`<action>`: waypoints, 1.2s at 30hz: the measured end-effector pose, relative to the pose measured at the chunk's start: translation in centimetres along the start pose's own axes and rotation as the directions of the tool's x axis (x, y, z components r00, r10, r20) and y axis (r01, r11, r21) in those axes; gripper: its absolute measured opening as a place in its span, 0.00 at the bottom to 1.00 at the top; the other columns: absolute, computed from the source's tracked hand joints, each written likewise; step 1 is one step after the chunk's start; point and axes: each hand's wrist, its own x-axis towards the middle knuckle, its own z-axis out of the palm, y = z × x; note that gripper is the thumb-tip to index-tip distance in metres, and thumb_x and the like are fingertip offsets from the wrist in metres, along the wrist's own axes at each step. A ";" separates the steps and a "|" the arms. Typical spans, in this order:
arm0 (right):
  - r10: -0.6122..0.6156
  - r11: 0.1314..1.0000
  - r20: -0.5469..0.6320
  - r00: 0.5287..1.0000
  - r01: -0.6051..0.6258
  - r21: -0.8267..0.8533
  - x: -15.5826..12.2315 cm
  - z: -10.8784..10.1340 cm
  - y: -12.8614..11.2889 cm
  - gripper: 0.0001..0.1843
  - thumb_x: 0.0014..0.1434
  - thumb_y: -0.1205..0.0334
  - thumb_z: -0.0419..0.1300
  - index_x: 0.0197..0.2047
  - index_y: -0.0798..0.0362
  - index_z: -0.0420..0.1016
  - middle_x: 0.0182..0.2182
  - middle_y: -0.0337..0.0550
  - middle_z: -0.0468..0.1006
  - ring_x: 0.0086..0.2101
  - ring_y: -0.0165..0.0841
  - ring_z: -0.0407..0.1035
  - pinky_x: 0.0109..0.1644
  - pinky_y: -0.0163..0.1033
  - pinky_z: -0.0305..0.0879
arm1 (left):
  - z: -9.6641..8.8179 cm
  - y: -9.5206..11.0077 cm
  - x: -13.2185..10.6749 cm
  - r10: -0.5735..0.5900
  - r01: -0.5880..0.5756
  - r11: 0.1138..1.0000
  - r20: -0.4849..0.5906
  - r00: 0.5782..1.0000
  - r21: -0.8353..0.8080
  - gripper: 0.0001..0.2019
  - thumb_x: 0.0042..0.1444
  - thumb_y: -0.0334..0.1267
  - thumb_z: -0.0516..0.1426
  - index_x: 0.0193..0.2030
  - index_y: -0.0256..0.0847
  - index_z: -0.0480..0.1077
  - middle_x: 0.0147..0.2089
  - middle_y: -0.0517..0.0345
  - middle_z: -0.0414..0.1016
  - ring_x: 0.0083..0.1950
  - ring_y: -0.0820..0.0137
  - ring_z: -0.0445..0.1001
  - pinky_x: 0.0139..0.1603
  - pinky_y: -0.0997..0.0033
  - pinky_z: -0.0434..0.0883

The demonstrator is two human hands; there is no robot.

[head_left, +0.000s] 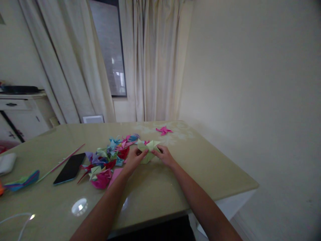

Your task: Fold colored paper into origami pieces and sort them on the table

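Observation:
A light green folded paper piece [148,149] lies on the olive tabletop [155,190] between my two hands. My left hand [133,158] pinches its left side with closed fingers. Its right side is held by my right hand [163,154], fingers curled and pressed on the paper. Just left of my left hand sits a heap of several folded paper shapes [109,160] in blue, pink, red, purple and green. A single pink folded pinwheel [164,130] rests farther back on the table.
A black phone [70,168] lies face down left of the heap, with a thin pink stick [62,162] beside it. A stack of coloured paper [23,181], a white object [7,163] and a white cable [17,221] are at the far left. Curtains [155,63] and a window are behind.

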 end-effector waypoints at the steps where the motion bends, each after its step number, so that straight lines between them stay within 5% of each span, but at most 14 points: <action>1: -0.003 1.000 -0.011 1.000 0.003 0.004 0.0 0.0 0.1 0.25 0.57 0.38 0.70 0.29 0.52 0.76 0.24 0.33 0.67 0.27 0.30 0.61 0.32 0.34 0.59 | 0.1 0.1 -0.1 -0.013 0.013 1.000 0.022 1.000 0.001 0.24 0.48 0.57 0.70 0.37 0.35 0.80 0.30 0.56 0.81 0.28 0.69 0.76 0.30 0.73 0.71; 8: 0.001 0.993 0.050 0.999 -0.007 0.115 0.0 0.2 -0.4 0.23 0.53 0.39 0.72 0.38 0.50 0.83 0.34 0.39 0.80 0.37 0.38 0.74 0.45 0.41 0.71 | 0.6 0.4 -0.5 -0.010 0.009 1.000 0.051 0.999 0.010 0.22 0.50 0.55 0.69 0.38 0.36 0.79 0.29 0.57 0.80 0.29 0.69 0.76 0.27 0.74 0.70; 11: 0.087 0.983 0.036 0.996 -0.092 0.159 -0.3 0.7 -0.5 0.22 0.51 0.41 0.74 0.36 0.52 0.83 0.31 0.40 0.80 0.33 0.38 0.74 0.42 0.42 0.73 | 0.7 0.0 -0.4 0.028 -0.029 0.999 0.052 0.998 0.026 0.21 0.51 0.53 0.69 0.41 0.36 0.79 0.34 0.53 0.83 0.34 0.64 0.79 0.32 0.70 0.75; 15: 0.151 0.985 -0.122 0.981 -0.139 0.104 -0.1 0.6 0.6 0.22 0.48 0.42 0.75 0.31 0.54 0.82 0.25 0.38 0.77 0.28 0.34 0.70 0.31 0.36 0.68 | 0.5 -0.4 0.3 0.057 -0.058 0.998 0.046 0.997 0.026 0.25 0.50 0.54 0.68 0.48 0.37 0.77 0.39 0.52 0.83 0.38 0.62 0.81 0.37 0.66 0.78; 19: 0.174 0.985 -0.356 0.918 -0.159 0.071 3.7 -1.8 2.0 0.25 0.52 0.37 0.70 0.28 0.53 0.76 0.23 0.37 0.74 0.26 0.32 0.68 0.27 0.34 0.62 | -0.6 -0.7 1.5 0.151 -0.140 0.988 -0.179 0.972 0.071 0.25 0.55 0.52 0.64 0.55 0.39 0.74 0.42 0.53 0.80 0.39 0.65 0.80 0.37 0.68 0.77; 22: 0.203 0.978 -0.475 0.856 -0.198 0.061 8.0 -4.1 2.6 0.25 0.55 0.36 0.66 0.29 0.51 0.73 0.24 0.39 0.76 0.27 0.33 0.70 0.27 0.34 0.65 | -1.5 -1.4 2.1 0.176 -0.111 0.963 -0.258 0.950 0.247 0.21 0.62 0.49 0.57 0.56 0.39 0.72 0.44 0.50 0.79 0.39 0.65 0.80 0.36 0.68 0.76; 25: 0.235 0.969 -0.515 0.824 -0.242 0.055 10.0 -5.2 3.3 0.22 0.57 0.39 0.65 0.34 0.51 0.76 0.30 0.43 0.80 0.31 0.36 0.74 0.33 0.38 0.71 | -2.3 -2.0 1.9 0.166 -0.050 0.892 -0.222 0.961 0.449 0.20 0.64 0.44 0.53 0.58 0.38 0.70 0.47 0.46 0.79 0.41 0.63 0.79 0.40 0.63 0.77; 30: 0.227 0.955 -0.570 0.790 -0.294 -0.027 5.2 -4.9 5.1 0.18 0.48 0.47 0.73 0.35 0.51 0.78 0.32 0.47 0.82 0.37 0.43 0.76 0.43 0.47 0.75 | -3.7 -2.1 1.2 0.095 -0.026 0.762 -0.073 0.993 0.647 0.09 0.57 0.41 0.61 0.43 0.43 0.79 0.47 0.47 0.81 0.53 0.54 0.77 0.59 0.52 0.71; 36: 0.112 0.969 -0.566 0.817 -0.217 -0.122 1.4 -4.8 5.2 0.23 0.57 0.41 0.63 0.44 0.52 0.79 0.40 0.49 0.83 0.42 0.43 0.75 0.50 0.46 0.72 | -4.6 -2.8 0.7 -0.034 -0.022 0.690 0.062 0.998 0.723 0.16 0.37 0.49 0.73 0.32 0.46 0.81 0.38 0.53 0.82 0.46 0.53 0.79 0.47 0.61 0.71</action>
